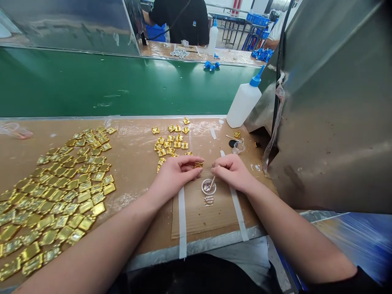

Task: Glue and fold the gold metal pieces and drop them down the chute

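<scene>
The left hand (174, 175) has its thumb and fingers closed to a narrow pinch, with a gold piece (199, 165) held at their tips, above the cardboard (196, 222) on the counter (131, 179). The piece's long axis looks to run roughly left to right, though the fingers cover part of it.

The right hand (234, 171) is drawn tight at the fingertips around a thin stick (212, 184). The stick slants, its upper end at the right fingers and its lower end inside the small cup (215, 190).

The relation that matters is piece to stick tip: the cup lies between the two hands, on the body side of the piece and a little to its right. The piece is near the cup but apart from it, and the right hand is the nearer to the stick's working end.

Small gold parts (170, 143) lie just beyond the left hand; a wide spread of gold plates (70, 183) covers the counter further left. A bottle (244, 104) stands beyond the right hand.
</scene>
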The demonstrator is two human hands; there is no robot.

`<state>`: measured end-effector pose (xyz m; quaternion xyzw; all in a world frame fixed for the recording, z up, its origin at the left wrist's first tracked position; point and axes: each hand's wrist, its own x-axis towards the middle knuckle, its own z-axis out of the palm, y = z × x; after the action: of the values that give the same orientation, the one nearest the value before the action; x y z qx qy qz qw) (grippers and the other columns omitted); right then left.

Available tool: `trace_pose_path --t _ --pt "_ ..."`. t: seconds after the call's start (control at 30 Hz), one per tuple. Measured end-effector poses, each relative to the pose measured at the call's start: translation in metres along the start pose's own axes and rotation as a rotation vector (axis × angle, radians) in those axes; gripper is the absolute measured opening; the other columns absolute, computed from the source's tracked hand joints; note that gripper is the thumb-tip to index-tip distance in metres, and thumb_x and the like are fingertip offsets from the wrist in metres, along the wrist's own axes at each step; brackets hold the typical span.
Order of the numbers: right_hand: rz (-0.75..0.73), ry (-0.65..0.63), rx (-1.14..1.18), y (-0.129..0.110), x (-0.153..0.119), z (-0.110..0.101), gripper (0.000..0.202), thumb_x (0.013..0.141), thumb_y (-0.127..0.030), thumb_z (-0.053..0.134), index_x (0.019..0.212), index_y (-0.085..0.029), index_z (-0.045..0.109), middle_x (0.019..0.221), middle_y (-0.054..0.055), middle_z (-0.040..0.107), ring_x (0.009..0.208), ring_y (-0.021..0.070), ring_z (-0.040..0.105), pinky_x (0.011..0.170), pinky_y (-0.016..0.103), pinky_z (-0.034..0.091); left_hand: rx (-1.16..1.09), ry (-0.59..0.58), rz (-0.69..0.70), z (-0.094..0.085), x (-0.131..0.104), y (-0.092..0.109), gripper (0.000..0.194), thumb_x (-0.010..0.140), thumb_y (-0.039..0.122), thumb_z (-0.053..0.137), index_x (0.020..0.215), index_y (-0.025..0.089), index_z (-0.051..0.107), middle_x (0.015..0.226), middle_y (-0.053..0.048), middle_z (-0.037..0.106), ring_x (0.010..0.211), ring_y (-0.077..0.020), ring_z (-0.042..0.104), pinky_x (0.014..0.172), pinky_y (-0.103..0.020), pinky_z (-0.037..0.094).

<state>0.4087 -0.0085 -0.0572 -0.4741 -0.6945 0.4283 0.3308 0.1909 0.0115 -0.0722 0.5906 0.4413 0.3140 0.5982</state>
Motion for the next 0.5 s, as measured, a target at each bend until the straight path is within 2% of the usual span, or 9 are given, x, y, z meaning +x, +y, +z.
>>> trace_pose_path --t 0.13,0.23,0.33,0.5 --pt "0.013 0.245 0.199 0.004 0.002 -0.001 0.042 0.081 -0.029 0.06 0.049 -0.021 0.034 0.051 -0.005 0.029 0.052 0.0098 0.026 0.054 0.03 0.02 -0.036 -0.013 -0.049 -0.003 0.001 -0.001 0.035 0.086 0.034 0.083 0.119 0.022 0.08 0.092 -0.007 0.084 0.095 -0.0272 0.081 0.09 -0.04 0.065" --pt "-0.041 0.378 0.168 0.003 0.003 0.0 0.043 0.086 -0.031 0.06 0.051 -0.022 0.036 0.053 -0.003 0.034 0.054 0.0115 0.032 0.055 0.03 0.024 -0.074 -0.022 -0.076 -0.003 0.0 0.004 0.034 0.089 0.029 0.08 0.122 0.02 0.079 0.096 -0.008 0.084 0.102 -0.0277 0.081 0.1 -0.043 0.064" --pt "-0.115 0.417 0.011 -0.002 0.002 0.002 0.047 0.094 -0.038 0.059 0.056 -0.021 0.037 0.057 -0.003 0.036 0.057 0.012 0.033 0.059 0.03 0.028 -0.106 -0.004 -0.105 -0.002 0.0 0.009 0.032 0.091 0.024 0.077 0.122 0.017 0.078 0.098 -0.009 0.084 0.103 -0.0269 0.081 0.1 -0.042 0.065" --pt "-0.243 0.381 -0.187 -0.006 0.004 0.007 0.048 0.102 -0.039 0.057 0.062 -0.021 0.039 0.061 -0.004 0.037 0.059 0.0117 0.035 0.061 0.03 0.028 -0.135 0.022 -0.131 0.0 0.002 0.012 0.03 0.093 0.02 0.073 0.122 0.015 0.078 0.103 -0.01 0.084 0.101 -0.024 0.081 0.098 -0.037 0.066"
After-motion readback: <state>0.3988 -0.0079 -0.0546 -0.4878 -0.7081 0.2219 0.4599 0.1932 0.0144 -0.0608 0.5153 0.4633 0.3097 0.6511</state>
